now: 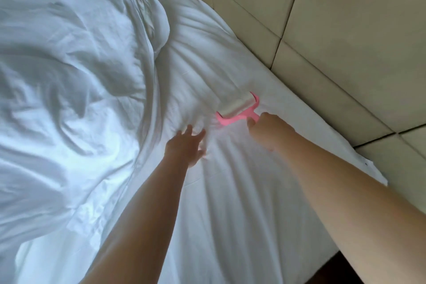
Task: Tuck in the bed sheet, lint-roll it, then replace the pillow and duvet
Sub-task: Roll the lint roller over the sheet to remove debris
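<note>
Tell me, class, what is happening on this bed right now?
A person is lint-rolling the white bed sheet. The right hand grips the handle of a pink lint roller, whose roll rests on the sheet near the padded wall. The left hand, fingers spread, presses flat on the sheet beside it. The duvet lies bunched to the left, not yet replaced.

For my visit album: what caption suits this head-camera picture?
Right hand rolls a pink-handled lint roller over the white bed sheet while the open left hand presses it flat.
</note>
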{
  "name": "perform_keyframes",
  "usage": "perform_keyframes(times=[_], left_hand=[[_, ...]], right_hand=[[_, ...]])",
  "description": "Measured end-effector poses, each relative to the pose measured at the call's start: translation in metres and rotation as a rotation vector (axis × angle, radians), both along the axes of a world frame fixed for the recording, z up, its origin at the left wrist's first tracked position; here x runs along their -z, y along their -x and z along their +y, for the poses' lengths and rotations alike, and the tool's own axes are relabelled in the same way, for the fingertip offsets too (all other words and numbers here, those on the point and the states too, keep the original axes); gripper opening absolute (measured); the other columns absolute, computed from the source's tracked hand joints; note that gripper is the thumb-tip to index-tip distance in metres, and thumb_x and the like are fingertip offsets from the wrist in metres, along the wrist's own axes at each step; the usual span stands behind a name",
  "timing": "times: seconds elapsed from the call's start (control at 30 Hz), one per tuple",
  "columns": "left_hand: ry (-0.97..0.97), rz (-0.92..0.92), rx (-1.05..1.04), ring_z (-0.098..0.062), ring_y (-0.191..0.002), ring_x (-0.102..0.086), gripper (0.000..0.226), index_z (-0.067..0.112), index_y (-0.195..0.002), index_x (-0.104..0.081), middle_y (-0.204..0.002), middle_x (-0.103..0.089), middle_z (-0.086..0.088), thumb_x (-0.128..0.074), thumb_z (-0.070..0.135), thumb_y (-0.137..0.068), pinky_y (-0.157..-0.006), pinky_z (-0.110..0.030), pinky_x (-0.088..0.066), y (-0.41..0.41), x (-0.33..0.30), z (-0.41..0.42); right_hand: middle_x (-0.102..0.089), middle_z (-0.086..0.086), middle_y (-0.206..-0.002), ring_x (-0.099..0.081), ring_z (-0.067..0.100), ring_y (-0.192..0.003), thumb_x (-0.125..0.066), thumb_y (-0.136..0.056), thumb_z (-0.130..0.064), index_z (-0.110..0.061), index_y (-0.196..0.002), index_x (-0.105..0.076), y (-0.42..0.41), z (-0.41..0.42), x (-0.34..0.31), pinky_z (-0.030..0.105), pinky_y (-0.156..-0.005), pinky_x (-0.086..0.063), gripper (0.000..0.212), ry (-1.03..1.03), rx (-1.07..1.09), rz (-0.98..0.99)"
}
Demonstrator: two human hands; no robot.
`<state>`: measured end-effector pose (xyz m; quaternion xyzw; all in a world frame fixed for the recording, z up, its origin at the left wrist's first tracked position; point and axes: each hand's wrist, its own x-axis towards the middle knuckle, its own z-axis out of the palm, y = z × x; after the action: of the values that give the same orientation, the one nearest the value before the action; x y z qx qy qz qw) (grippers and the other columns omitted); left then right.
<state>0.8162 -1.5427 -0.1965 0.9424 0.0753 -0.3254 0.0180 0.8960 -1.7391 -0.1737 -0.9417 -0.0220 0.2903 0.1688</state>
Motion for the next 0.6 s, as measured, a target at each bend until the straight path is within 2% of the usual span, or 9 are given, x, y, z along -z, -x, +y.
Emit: perform_keyframes(times=[0.1, 0.2, 0.27, 0.33, 0.47, 0.53, 0.6], left_hand=[[-0.009, 0.086, 0.05, -0.028, -0.14, -0.029, 0.056, 0.035, -0.149, -0.024, -0.16, -0.008, 0.0, -0.045, 0.042, -0.097, -0.109, -0.043, -0.034, 0.015, -0.021, -0.011], [-0.133, 0.072, 0.141, -0.026, -0.146, -0.012, 0.047, 0.032, -0.145, -0.038, -0.161, -0.002, -0.002, -0.043, 0.041, -0.099, -0.116, -0.044, -0.019, 0.021, -0.034, -0.012], [-0.197, 0.021, 0.147, -0.025, -0.147, -0.003, 0.048, 0.028, -0.144, -0.041, -0.161, 0.001, -0.004, -0.042, 0.043, -0.098, -0.118, -0.044, -0.01, 0.016, -0.038, -0.008], [-0.258, 0.005, 0.119, -0.025, -0.147, -0.002, 0.056, 0.02, -0.145, -0.037, -0.16, 0.0, -0.008, -0.042, 0.048, -0.097, -0.119, -0.045, -0.007, 0.01, -0.038, -0.002], [-0.391, 0.013, 0.151, -0.026, -0.148, 0.001, 0.082, 0.007, -0.15, -0.022, -0.16, 0.003, -0.011, -0.045, 0.059, -0.091, -0.118, -0.044, -0.001, 0.003, -0.027, 0.017], [-0.463, 0.017, 0.236, -0.029, -0.147, 0.002, 0.095, 0.004, -0.151, -0.016, -0.16, 0.006, -0.013, -0.046, 0.067, -0.086, -0.118, -0.045, 0.001, -0.005, -0.022, 0.028], [-0.494, 0.061, 0.222, -0.033, -0.147, 0.002, 0.114, 0.0, -0.151, -0.008, -0.159, 0.009, -0.016, -0.049, 0.077, -0.077, -0.118, -0.046, 0.004, -0.017, -0.018, 0.039]], right_hand=[[-0.062, 0.011, -0.109, -0.061, 0.027, -0.094, -0.027, -0.101, -0.042, -0.009, -0.123, -0.052, 0.012, -0.024, -0.025, 0.026, -0.074, -0.036, 0.047, 0.035, -0.054, 0.03], [-0.059, 0.007, -0.1, -0.052, 0.024, -0.084, -0.028, -0.101, -0.04, -0.009, -0.118, -0.054, 0.009, -0.026, -0.047, 0.026, -0.071, -0.035, 0.044, 0.066, -0.139, -0.054], [-0.055, 0.004, -0.091, -0.05, 0.024, -0.079, -0.027, -0.1, -0.043, -0.008, -0.113, -0.055, 0.003, -0.016, -0.05, 0.027, -0.064, -0.034, 0.046, 0.023, -0.152, -0.113], [-0.052, 0.003, -0.084, -0.052, 0.025, -0.078, -0.027, -0.1, -0.044, -0.008, -0.112, -0.054, -0.001, -0.005, -0.045, 0.026, -0.059, -0.032, 0.047, 0.003, -0.159, -0.116], [-0.045, 0.0, -0.073, -0.052, 0.024, -0.077, -0.026, -0.1, -0.044, -0.009, -0.115, -0.053, 0.004, -0.001, -0.017, 0.026, -0.062, -0.033, 0.046, 0.037, -0.168, -0.025], [-0.048, 0.002, -0.079, -0.05, 0.024, -0.075, -0.026, -0.1, -0.046, -0.008, -0.115, -0.052, 0.005, 0.001, -0.005, 0.027, -0.064, -0.035, 0.049, 0.019, -0.148, -0.019], [-0.053, 0.005, -0.091, -0.054, 0.025, -0.079, -0.026, -0.1, -0.048, -0.008, -0.118, -0.05, -0.002, 0.013, 0.001, 0.029, -0.068, -0.037, 0.05, 0.011, -0.144, -0.032]])
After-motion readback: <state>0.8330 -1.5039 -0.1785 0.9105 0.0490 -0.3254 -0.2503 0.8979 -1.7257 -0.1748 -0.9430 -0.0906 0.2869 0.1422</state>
